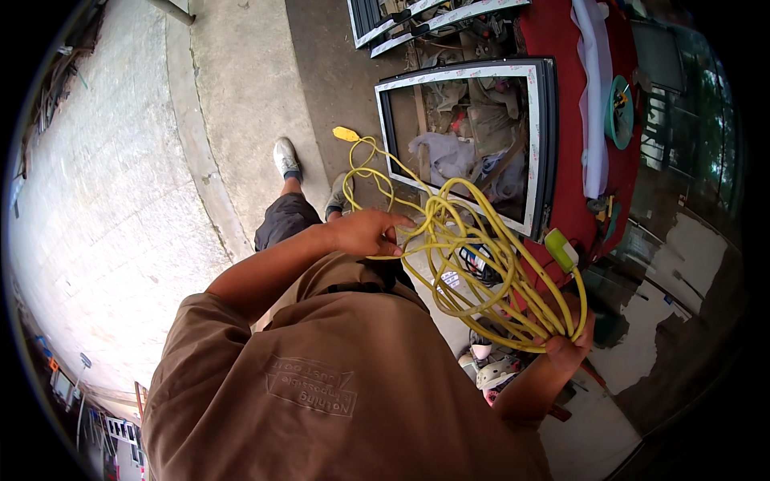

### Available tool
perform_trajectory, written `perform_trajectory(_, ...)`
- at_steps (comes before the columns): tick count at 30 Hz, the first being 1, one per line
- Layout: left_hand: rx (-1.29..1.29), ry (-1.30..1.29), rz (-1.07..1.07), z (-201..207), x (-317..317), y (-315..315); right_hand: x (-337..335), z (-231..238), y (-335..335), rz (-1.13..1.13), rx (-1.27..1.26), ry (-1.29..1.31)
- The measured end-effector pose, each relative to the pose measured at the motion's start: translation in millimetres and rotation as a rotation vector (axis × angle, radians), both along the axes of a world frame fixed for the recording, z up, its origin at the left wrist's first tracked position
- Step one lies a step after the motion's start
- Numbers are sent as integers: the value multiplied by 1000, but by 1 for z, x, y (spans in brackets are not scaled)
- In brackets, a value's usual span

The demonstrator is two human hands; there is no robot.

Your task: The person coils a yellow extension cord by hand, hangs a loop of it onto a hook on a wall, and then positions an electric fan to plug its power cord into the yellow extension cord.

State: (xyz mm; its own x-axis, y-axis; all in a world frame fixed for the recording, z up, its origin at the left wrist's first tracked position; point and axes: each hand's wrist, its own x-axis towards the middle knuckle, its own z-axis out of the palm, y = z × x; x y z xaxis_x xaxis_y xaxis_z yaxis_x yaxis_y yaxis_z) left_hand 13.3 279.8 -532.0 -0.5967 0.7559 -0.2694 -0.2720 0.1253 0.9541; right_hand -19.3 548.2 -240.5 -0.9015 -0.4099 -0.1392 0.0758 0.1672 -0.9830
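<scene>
A long yellow extension cord hangs in loose, tangled loops between my two hands. At the right, my right hand is closed round a bundle of its loops. My left hand is closed on a strand at the left side of the coil, thumb and fingers brought together. One end of the cord trails out beyond my left hand to a yellow connector above the floor. A yellow-green end piece sits just above my right hand, joined to the cord.
A black-and-white window frame lies ahead, with plastic scraps and wood showing through it. More frames lie beyond. On the right, a red covering bears a white roll and a teal basin. Shoes lie below the coil.
</scene>
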Motion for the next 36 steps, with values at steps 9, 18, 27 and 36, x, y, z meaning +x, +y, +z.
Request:
perform_trajectory(9,52,-30,-52,-10,15,14,7,-1,4,-33,35,25)
perform_trajectory(18,-161,422,270,45,5,-9,3,-8,12,22,464,-94)
perform_trajectory(27,283,266,518,140,-35,-69,3,-102,27,223,835,-210)
perform_trajectory(36,212,416,373,230,-27,-75,22,-222,-20,-111,265,-684)
